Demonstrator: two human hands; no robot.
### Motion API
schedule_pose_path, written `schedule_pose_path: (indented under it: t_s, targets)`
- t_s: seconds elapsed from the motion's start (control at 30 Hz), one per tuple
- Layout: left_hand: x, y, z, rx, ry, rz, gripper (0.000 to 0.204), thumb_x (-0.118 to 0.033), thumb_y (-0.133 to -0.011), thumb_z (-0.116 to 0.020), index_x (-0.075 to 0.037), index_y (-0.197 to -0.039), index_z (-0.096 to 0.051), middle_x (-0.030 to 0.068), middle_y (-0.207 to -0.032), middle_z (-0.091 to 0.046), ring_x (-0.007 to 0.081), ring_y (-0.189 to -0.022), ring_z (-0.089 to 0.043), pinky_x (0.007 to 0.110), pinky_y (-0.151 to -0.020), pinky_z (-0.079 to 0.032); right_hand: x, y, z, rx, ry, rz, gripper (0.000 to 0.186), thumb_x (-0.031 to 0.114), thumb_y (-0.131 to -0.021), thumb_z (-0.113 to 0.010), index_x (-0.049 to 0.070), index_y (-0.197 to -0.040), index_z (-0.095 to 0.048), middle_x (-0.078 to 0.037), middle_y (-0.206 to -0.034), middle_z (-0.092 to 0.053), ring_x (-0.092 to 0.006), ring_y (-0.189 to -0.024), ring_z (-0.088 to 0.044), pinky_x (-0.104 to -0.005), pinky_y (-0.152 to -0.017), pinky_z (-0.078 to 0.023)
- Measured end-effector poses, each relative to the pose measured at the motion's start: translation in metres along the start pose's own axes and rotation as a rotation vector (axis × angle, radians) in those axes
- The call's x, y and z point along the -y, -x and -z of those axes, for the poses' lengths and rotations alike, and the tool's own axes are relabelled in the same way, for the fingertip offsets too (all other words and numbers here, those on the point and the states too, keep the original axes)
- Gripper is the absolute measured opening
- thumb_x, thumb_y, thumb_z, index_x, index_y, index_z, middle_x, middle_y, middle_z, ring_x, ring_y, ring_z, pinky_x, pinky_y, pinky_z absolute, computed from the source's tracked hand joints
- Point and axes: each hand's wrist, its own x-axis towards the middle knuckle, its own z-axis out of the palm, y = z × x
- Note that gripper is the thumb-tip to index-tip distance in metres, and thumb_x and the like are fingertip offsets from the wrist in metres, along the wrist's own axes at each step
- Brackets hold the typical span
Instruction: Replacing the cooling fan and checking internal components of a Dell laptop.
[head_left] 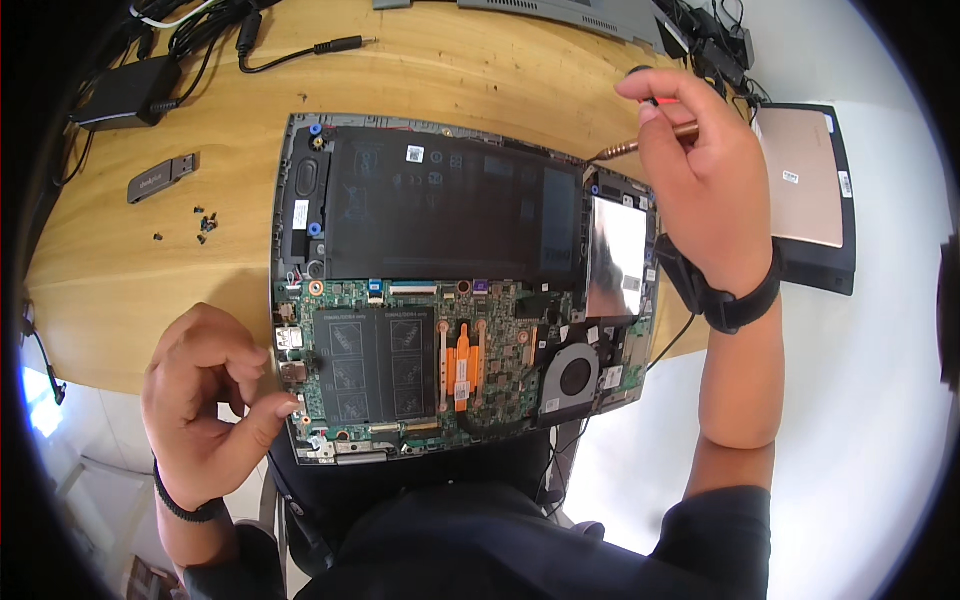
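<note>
Green circuit board and a black battery show inside the opened grey laptop (pixel 465 290) lying on the pale wooden table (pixel 150 270). Nearest, the left hand (pixel 205 400) curls loosely, empty, thumb touching the laptop's left edge. Farther off, the right hand (pixel 700 175) grips a copper-shafted screwdriver (pixel 640 143), tip at the back right corner

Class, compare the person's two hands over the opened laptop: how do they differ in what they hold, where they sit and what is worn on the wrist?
The right hand grips a screwdriver at the laptop's far right corner; the left hand holds no tool, its fingertips at the near left edge. The right wrist wears a broad black strap, the left a thin black band. Both are bare.
</note>
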Motion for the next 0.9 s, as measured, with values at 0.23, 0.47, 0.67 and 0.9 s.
schedule_pose_path:
  t_s: [0.23, 0.47, 0.67, 0.9]
  targets:
    - [-0.001, 0.0, 0.001, 0.003, 0.039, 0.02, 0.037, 0.003, -0.082, -0.085, 0.001, -0.109, -0.06, 0.0106, -0.104, -0.057, 0.01, -0.071, -0.054, 0.023, -0.058, -0.043, -0.007, -0.001, 0.004, 0.009, 0.017, -0.035, 0.014, 0.01, -0.104, -0.064, 0.006, -0.115, -0.072, 0.001, -0.082, -0.063, -0.0062, -0.073, -0.053, -0.0233, -0.064, -0.043]
    - [-0.001, 0.0, 0.002, 0.014, 0.031, 0.019, 0.038, 0.005, -0.081, -0.083, 0.003, -0.111, -0.059, 0.0103, -0.104, -0.056, 0.0096, -0.072, -0.053, 0.022, -0.06, -0.042, -0.009, 0.002, 0.011, 0.076, 0.013, 0.14, 0.014, 0.006, -0.105, -0.063, 0.004, -0.118, -0.066, 0.001, -0.091, -0.062, -0.006, -0.08, -0.053, -0.0222, -0.071, -0.043]
    - [-0.003, 0.001, 0.001, -0.009, 0.046, 0.068, 0.04, 0.005, -0.079, -0.085, 0.001, -0.11, -0.061, 0.0097, -0.106, -0.056, 0.0091, -0.073, -0.053, 0.022, -0.063, -0.042, 0.001, 0.0, 0.011, 0.096, -0.056, 0.062, 0.011, -0.003, -0.098, -0.057, -0.003, -0.108, -0.062, -0.003, -0.075, -0.058, -0.0101, -0.063, -0.053, -0.0271, -0.059, -0.042]
    - [-0.005, 0.003, 0.0, -0.036, -0.007, 0.09, 0.041, -0.003, -0.076, -0.091, 0.0, -0.107, -0.063, 0.0101, -0.105, -0.057, 0.0103, -0.073, -0.053, 0.023, -0.063, -0.043, 0.007, 0.005, -0.011, -0.127, 0.099, 0.191, 0.017, -0.004, -0.098, -0.053, -0.003, -0.112, -0.062, -0.002, -0.075, -0.055, -0.0077, -0.063, -0.051, -0.0265, -0.059, -0.042]
